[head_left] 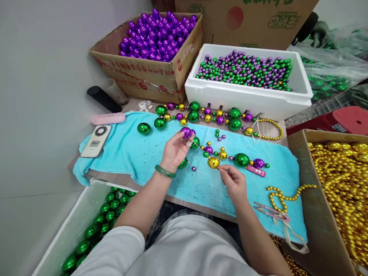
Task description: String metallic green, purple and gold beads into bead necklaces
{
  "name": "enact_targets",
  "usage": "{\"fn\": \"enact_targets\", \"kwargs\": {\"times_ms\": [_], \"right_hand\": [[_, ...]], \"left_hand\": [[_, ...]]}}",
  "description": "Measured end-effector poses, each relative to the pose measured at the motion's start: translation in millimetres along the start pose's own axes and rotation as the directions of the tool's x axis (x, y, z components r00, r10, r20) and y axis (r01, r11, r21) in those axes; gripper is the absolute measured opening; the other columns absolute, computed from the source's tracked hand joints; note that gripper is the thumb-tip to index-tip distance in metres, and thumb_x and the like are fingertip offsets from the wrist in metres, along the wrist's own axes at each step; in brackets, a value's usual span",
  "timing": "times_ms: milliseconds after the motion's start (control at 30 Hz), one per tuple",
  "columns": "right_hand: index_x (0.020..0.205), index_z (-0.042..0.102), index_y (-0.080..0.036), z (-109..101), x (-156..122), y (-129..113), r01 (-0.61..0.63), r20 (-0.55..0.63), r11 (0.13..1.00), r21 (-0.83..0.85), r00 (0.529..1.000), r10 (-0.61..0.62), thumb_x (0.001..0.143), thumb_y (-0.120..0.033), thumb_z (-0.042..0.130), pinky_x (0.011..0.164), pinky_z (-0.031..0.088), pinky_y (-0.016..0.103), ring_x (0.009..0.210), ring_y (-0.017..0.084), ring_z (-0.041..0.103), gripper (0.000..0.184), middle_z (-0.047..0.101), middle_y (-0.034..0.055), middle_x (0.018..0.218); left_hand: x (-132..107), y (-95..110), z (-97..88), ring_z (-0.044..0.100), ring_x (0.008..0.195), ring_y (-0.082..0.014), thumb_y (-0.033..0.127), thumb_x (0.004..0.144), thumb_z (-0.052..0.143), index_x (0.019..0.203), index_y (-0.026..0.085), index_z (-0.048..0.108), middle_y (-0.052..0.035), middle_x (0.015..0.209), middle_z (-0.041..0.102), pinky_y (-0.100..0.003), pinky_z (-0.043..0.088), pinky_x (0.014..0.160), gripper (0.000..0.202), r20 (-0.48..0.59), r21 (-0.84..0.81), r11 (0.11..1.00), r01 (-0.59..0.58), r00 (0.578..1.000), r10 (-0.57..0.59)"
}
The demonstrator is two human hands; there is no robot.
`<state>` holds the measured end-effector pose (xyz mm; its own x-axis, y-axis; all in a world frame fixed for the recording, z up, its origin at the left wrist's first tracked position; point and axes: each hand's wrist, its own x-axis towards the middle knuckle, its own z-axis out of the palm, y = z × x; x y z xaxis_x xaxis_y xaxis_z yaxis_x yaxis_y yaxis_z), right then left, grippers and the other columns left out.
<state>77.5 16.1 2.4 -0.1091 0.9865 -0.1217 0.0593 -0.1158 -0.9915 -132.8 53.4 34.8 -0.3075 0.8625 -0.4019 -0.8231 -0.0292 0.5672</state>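
Observation:
My left hand point(174, 150), with a green bangle at the wrist, pinches a large purple bead point(186, 132) above the turquoise towel point(132, 157). A thin needle point(201, 148) runs from that bead down to my right hand point(233, 180), whose fingers are pinched on its lower end beside a gold bead point(213, 162). Under the needle lies a partly strung strand point(240, 160) of green, gold and purple beads with a pink tag. Two loose green beads point(143, 128) rest on the towel to the left.
Finished strands point(207, 115) lie along the towel's far edge. Behind stand a cardboard box of purple beads point(156, 34) and a white foam box of small beads point(247, 69). A gold-bead box point(339, 184) sits right, a green-bead bin point(100, 226) lower left, snips point(270, 210) near right.

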Motion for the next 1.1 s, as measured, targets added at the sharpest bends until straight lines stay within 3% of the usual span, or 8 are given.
{"fn": "enact_targets", "kwargs": {"times_ms": [200,300,467,600,733,833,933,1100], "right_hand": [[0.075,0.066,-0.017,1,5,1,0.021,0.023,1.000,-0.014,1.000,-0.020,0.074,-0.042,0.067,0.043,0.027,0.023,0.045,0.008,0.036,0.025,0.043,-0.0044,0.049],[0.075,0.062,-0.018,2,8,3,0.002,0.026,1.000,0.031,1.000,-0.003,0.073,-0.044,0.069,0.043,0.030,0.022,0.045,0.009,0.038,0.027,0.045,-0.0050,0.048],[0.072,0.058,-0.019,2,12,8,-0.050,0.029,0.995,0.084,0.998,0.048,0.071,-0.047,0.071,0.042,0.033,0.022,0.043,0.009,0.042,0.031,0.049,-0.0045,0.048],[0.073,0.058,-0.019,-7,11,11,-0.148,0.063,0.980,0.132,0.988,0.141,0.068,-0.047,0.074,0.041,0.032,0.021,0.043,0.008,0.043,0.033,0.053,-0.0039,0.050],[0.074,0.056,-0.019,-22,10,12,-0.268,0.083,0.930,0.251,0.963,0.256,0.064,-0.046,0.076,0.039,0.027,0.019,0.042,0.006,0.041,0.035,0.052,-0.0048,0.051],[0.076,0.057,-0.019,-33,10,12,-0.258,0.027,0.908,0.331,0.964,0.264,0.062,-0.044,0.078,0.039,0.026,0.018,0.043,0.006,0.041,0.035,0.052,-0.0051,0.052],[0.079,0.059,-0.019,-41,12,11,-0.197,-0.032,0.914,0.354,0.974,0.222,0.064,-0.042,0.077,0.038,0.025,0.019,0.044,0.007,0.040,0.033,0.051,-0.0051,0.053],[0.079,0.060,-0.019,-48,13,10,-0.151,-0.070,0.928,0.340,0.980,0.185,0.064,-0.044,0.076,0.037,0.022,0.019,0.042,0.006,0.038,0.033,0.049,-0.0054,0.051]], "left_hand": [[-9,-5,0.3,0.068,0.088,-0.0142,0.003,0.068,0.069,0.093,0.018,0.063,-0.0010,0.092,0.068,-0.023,0.051,0.077,0.031,0.153,0.143,0.985,-0.098,0.985,0.076],[-16,-12,2.2,0.066,0.088,-0.0136,0.002,0.064,0.073,0.094,0.018,0.065,-0.0013,0.095,0.067,-0.024,0.051,0.078,0.036,0.206,0.231,0.969,-0.085,0.978,0.037],[-22,-27,1.9,0.066,0.082,-0.0132,0.012,0.069,0.077,0.092,0.016,0.068,-0.0014,0.088,0.066,-0.024,0.052,0.073,0.025,0.222,0.242,0.970,0.022,0.972,-0.077],[-20,-24,-1.1,0.065,0.076,-0.0134,0.021,0.075,0.075,0.087,0.015,0.072,-0.0044,0.085,0.070,-0.024,0.052,0.070,0.013,0.259,0.335,0.942,0.016,0.960,-0.108],[-6,0,7.3,0.066,0.099,-0.0207,0.008,0.069,0.077,0.099,0.019,0.075,-0.0091,0.108,0.072,-0.029,0.051,0.087,0.032,0.367,0.601,0.797,-0.059,0.906,-0.210],[21,7,19.4,0.064,0.103,-0.0206,0.003,0.067,0.074,0.083,0.021,0.077,-0.0055,0.094,0.073,-0.031,0.047,0.097,0.025,0.329,0.743,0.647,-0.173,0.936,-0.127],[51,-9,26.9,0.059,0.109,-0.0241,-0.003,0.060,0.074,0.058,0.023,0.071,-0.0032,0.072,0.069,-0.035,0.040,0.107,0.026,0.363,0.825,0.491,-0.281,0.928,-0.079],[77,-50,29.3,0.056,0.112,-0.0319,-0.010,0.051,0.070,0.036,0.021,0.051,-0.0056,0.053,0.055,-0.038,0.036,0.108,0.040,0.361,0.903,0.297,-0.311,0.923,-0.130]]}}
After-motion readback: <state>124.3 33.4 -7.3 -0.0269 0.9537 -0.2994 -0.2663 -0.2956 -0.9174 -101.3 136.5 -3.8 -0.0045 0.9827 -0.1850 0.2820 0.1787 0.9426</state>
